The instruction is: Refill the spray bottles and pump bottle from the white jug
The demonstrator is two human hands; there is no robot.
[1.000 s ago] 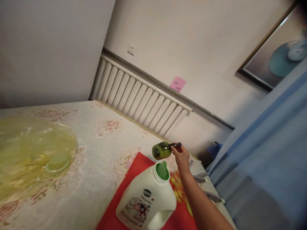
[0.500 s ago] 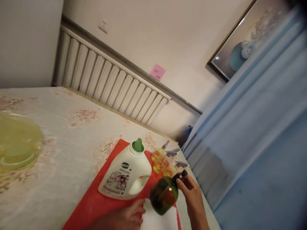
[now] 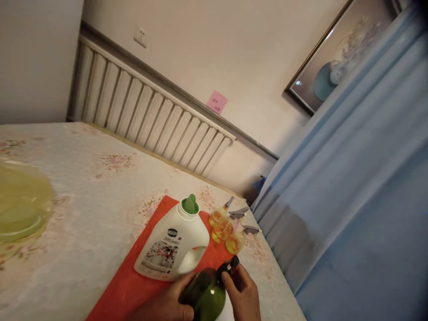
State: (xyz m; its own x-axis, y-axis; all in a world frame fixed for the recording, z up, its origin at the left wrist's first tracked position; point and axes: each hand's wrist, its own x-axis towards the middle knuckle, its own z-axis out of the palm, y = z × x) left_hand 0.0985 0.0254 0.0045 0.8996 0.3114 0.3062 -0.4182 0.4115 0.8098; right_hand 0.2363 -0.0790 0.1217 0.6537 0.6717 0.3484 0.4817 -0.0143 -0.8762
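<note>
A dark green pump bottle (image 3: 210,299) with a black pump top (image 3: 227,266) is tilted in front of me. My right hand (image 3: 245,292) pinches the bottle at its black top. Around the lower body of the same bottle, my left hand (image 3: 167,303) is closed, thumb toward me. A white detergent jug (image 3: 160,249) stands just beyond my left hand, uncapped, with a green spout in its neck. Behind the green bottle, several small clear bottles (image 3: 221,230) hold yellow-orange liquid and have grey tops. Part of a white item under the bottle is hidden.
A red mat (image 3: 117,290) lies under the jug on a flowered tablecloth (image 3: 90,200). At the far left sits a translucent yellow-green basin (image 3: 23,200). A radiator (image 3: 150,107) runs along the wall, and a blue curtain (image 3: 351,178) hangs close on the right.
The green bottle has moved left and down toward me with my right hand. My left hand, earlier beside it near the white item, now grips its body.
</note>
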